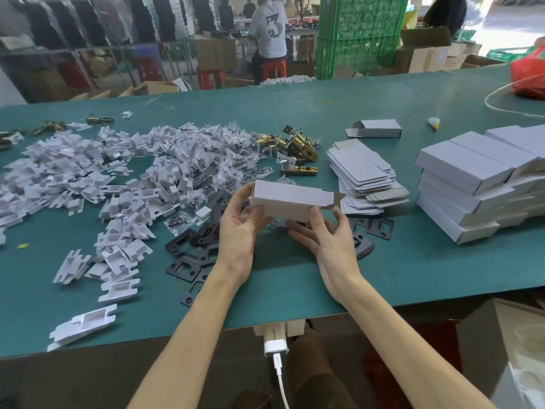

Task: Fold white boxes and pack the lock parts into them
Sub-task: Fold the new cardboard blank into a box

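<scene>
A green table (383, 261) bears a red bag (528, 75) far right, a white cord (498, 95) beside it. A white charger (275, 345) hangs below its near edge. Beyond, a person (269, 31) in a shirt marked 3 sits on a red stool (274, 69) near green crates (359, 33).

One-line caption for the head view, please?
Left hand and right hand hold a white box, one end open, above black strike plates.
</scene>
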`<state>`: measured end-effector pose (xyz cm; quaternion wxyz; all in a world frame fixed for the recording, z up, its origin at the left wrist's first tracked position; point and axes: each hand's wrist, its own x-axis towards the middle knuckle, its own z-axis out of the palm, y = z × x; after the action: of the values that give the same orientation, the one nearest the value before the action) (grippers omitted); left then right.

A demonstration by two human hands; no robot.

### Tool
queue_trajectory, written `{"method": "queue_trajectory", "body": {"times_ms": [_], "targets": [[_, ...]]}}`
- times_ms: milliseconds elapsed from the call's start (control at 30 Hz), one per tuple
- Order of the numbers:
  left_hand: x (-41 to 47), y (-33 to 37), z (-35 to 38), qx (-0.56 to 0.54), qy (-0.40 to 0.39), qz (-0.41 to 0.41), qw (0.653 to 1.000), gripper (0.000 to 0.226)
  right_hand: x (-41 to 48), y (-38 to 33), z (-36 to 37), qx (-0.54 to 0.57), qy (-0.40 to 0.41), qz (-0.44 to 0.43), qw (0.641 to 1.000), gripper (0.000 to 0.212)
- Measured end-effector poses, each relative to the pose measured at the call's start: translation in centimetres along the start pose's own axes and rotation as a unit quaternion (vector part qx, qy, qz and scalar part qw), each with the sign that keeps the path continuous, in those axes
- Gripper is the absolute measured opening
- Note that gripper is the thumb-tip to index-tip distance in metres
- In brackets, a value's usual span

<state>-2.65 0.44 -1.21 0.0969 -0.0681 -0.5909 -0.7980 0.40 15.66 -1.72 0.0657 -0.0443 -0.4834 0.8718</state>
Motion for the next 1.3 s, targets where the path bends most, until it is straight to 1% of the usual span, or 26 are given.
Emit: {"method": "queue_trajectory", "body": {"times_ms": [33, 100, 233, 333, 400, 500, 533, 667, 733, 833, 967, 1067, 1133, 1200, 1233, 1300], "targets": [[-0.04, -0.07, 0.04, 0.012, 0.003, 0.006, 1.0, 0.034, 0.01, -0.08, 0.0, 0.009, -0.01, 0.003, 1.0, 0.067], [-0.2, -0.15, 0.19, 0.03, 0.003, 0.02, 0.999, 0.033, -0.03, -0.27, 0.04, 0.019, -0.024, 0.004, 1.0, 0.065], [-0.3, -0.45, 0.33, 0.062, -0.037, 0.045, 0.996, 0.029, 0.01, -0.44, 0.22, 0.052, 0.008, 0.011, 0.999, 0.056], [-0.33, -0.64, 0.28, 0.047, -0.061, 0.026, 0.997, 0.03, 0.12, -0.26, 0.08, 0.05, 0.031, 0.013, 0.998, 0.047], [-0.44, -0.52, 0.36, 0.027, -0.071, 0.008, 0.997, 0.032, 0.17, -0.3, -0.06, 0.053, 0.035, 0.016, 0.998, 0.048], [-0.56, -0.12, 0.45, 0.005, -0.049, -0.016, 0.999, 0.042, 0.15, -0.37, -0.17, 0.049, 0.029, 0.012, 0.998, 0.044], [-0.57, 0.01, 0.46, 0.001, -0.04, -0.018, 0.999, 0.041, 0.13, -0.34, -0.22, 0.044, 0.026, 0.011, 0.999, 0.04], [-0.36, 0.19, 0.38, 0.003, 0.007, -0.012, 1.0, 0.019, 0.15, -0.16, -0.44, 0.017, 0.022, 0.011, 1.0, 0.021], [-0.33, 0.18, 0.38, 0.01, 0.03, -0.008, 0.999, 0.019, 0.13, -0.17, -0.42, 0.008, 0.025, 0.01, 1.0, 0.021], [-0.34, 0.2, 0.41, 0.019, 0.039, -0.005, 0.999, 0.02, 0.14, -0.18, -0.3, 0.009, 0.011, 0.011, 1.0, 0.023], [-0.09, 0.21, 0.01, -0.021, 0.041, -0.019, 0.999, 0.015, 0.15, -0.14, -0.22, 0.007, 0.014, 0.017, 1.0, 0.024], [0.11, 0.08, -0.17, -0.024, 0.037, -0.027, 0.999, 0.024, 0.09, 0.03, -0.33, -0.015, 0.007, 0.012, 1.0, 0.017], [0.24, -0.15, -0.19, -0.004, 0.064, -0.049, 0.997, 0.024, 0.05, 0.14, -0.38, -0.026, 0.0, 0.011, 1.0, 0.018], [0.29, -0.42, -0.11, 0.045, 0.094, -0.064, 0.993, 0.025, 0.03, 0.2, -0.37, -0.036, -0.004, 0.01, 0.999, 0.021], [0.27, -0.53, -0.07, 0.064, 0.096, -0.067, 0.991, 0.029, 0.01, 0.21, -0.39, -0.038, -0.006, 0.009, 0.999, 0.02], [0.19, -0.63, -0.01, 0.084, 0.077, -0.068, 0.991, 0.034, -0.05, 0.21, -0.45, -0.038, -0.009, 0.005, 0.999, 0.016]]}}
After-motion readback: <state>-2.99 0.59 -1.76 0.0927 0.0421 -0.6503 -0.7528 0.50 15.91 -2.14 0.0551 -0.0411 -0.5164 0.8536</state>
